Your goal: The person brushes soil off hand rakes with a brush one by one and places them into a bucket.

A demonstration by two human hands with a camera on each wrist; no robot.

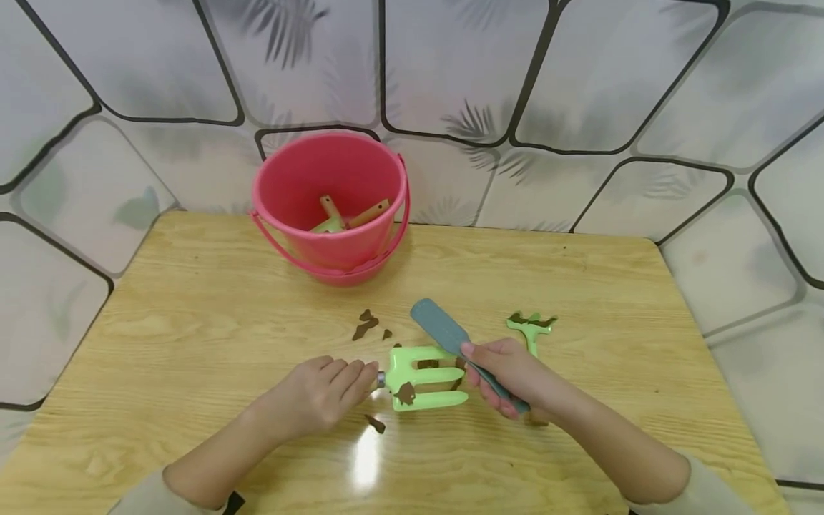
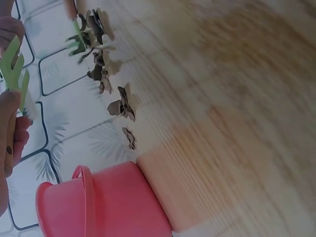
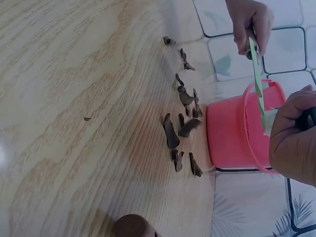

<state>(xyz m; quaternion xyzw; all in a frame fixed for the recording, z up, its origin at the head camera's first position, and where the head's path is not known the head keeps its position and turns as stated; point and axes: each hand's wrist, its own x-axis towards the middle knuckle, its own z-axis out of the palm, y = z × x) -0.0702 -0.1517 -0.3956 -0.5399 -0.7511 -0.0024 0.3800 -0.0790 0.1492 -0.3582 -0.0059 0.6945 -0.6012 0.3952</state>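
Note:
My left hand (image 1: 325, 393) grips the handle of a light green garden fork (image 1: 402, 365), its tines pointing right over the table. Brown bits stick to the fork. In my right hand (image 1: 508, 372) is a blue-grey brush (image 1: 440, 325), held by its narrow handle, with the broad head angled up and left across the tine tips. Pale bristles (image 3: 270, 121) show beside the fork in the right wrist view. Beyond the right hand lies a small green hand rake (image 1: 531, 329), brown bits on its teeth, its handle mostly hidden under that hand.
A pink bucket (image 1: 344, 254) stands at the back near the patterned wall, holding tools with wooden handles (image 1: 369, 213). Loose brown pieces (image 1: 365, 324) lie on the wooden table (image 1: 225, 315) between bucket and fork, and another brown piece (image 1: 375, 423) sits in front.

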